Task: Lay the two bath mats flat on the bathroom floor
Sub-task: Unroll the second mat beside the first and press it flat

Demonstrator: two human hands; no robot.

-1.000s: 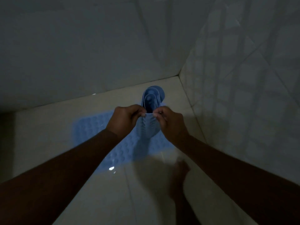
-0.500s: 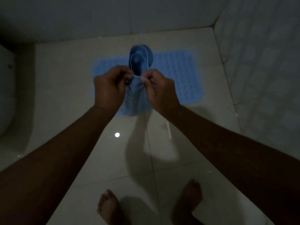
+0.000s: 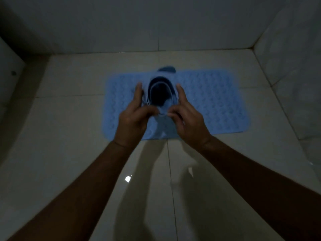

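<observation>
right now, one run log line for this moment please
left hand: holds rolled blue rubber mat | right hand: same | flat blue bubbled mat: laid

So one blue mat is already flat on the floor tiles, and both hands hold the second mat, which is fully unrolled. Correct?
Not quite. The head view shows the second mat still rolled into a coil, held between the left hand and right hand. The first mat does lie flat on the floor.

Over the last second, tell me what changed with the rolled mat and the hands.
The camera tipped down, so the flat mat now shows whole. Both hands shifted grip on the rolled mat: the left hand and right hand went from a tight pinch at its near edge to spread fingers along its sides, thumbs still at the edge. The roll has opened wider. The flat mat stayed on the floor.
</observation>
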